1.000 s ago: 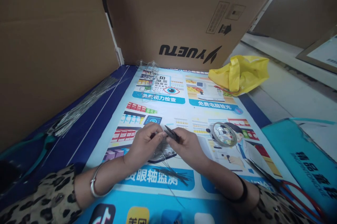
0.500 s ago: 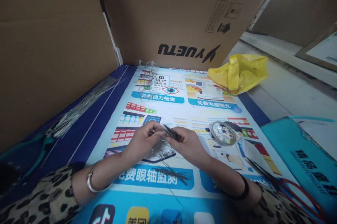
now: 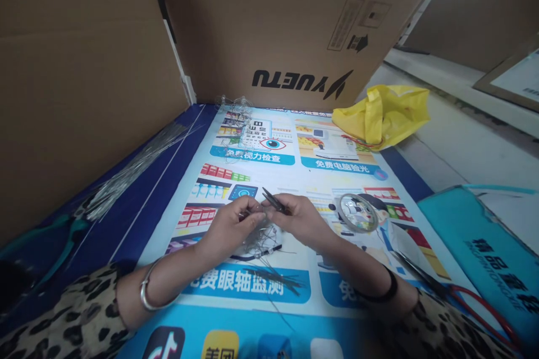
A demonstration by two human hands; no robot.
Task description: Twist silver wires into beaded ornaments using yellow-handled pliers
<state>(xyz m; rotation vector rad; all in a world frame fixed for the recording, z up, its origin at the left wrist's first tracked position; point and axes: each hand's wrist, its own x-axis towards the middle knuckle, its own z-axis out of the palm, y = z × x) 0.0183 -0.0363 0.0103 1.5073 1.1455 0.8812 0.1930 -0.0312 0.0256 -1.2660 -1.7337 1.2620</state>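
Wirework and pointed tool held between two hands above a printed sheet [image 3: 278,179]. The wirework [image 3: 264,240], a tangle of thin strands with small clear bits, lies at and below the fingertips, near the middle of the sheet. The left hand [image 3: 236,223] has its thumb and forefinger pressed together, apparently pinching the wirework; the exact strand is too small to tell. The right hand [image 3: 301,219] closes its fingers round a dark pointed tool [image 3: 273,200], tips directed away from the wearer. Loose wires [image 3: 284,281] lie just beside, on the near side. The wirework is probably light and springy, easily bent and apt to snag; a pinch close to a joined part should steady it better than one on a free end. The tool looks rigid and is best gripped behind its tips
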